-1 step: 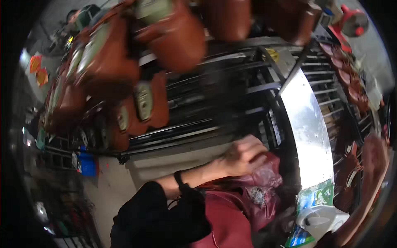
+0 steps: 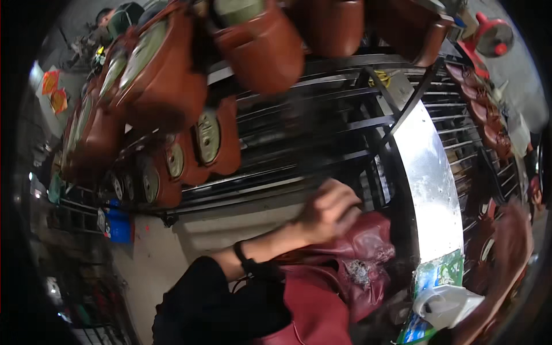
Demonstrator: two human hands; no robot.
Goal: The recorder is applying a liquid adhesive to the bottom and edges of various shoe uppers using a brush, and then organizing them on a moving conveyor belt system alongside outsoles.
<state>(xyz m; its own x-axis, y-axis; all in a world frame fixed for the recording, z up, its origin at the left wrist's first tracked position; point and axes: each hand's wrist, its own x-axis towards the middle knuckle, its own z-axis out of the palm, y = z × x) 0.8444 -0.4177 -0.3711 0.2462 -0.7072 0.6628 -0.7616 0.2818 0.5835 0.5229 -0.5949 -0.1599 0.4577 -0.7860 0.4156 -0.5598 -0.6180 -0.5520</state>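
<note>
My left hand (image 2: 329, 214) is over the dark red apron (image 2: 316, 302) on my lap, its fingers curled in. Whether anything is between those fingers is hidden. Toward the right edge, my right hand (image 2: 513, 233) is smeared by motion near the slatted rack. Below and to its left stands a white plastic container (image 2: 447, 306) with a round opening. Reddish-brown leather shoe uppers on lasts (image 2: 259, 52) hang over the far side, out of reach of both hands in this view.
A black metal bar rack (image 2: 270, 138) fills the middle. The shiny metal strip (image 2: 428, 172) runs along its right, ending at a green and blue sheet (image 2: 440, 267). More brown leather pieces (image 2: 483, 115) line the far right. A blue box (image 2: 119, 224) sits at left.
My left hand has shifted slightly left and up. The right hand is a little lower and more blurred. The shoe uppers sit slightly farther right in the view.
</note>
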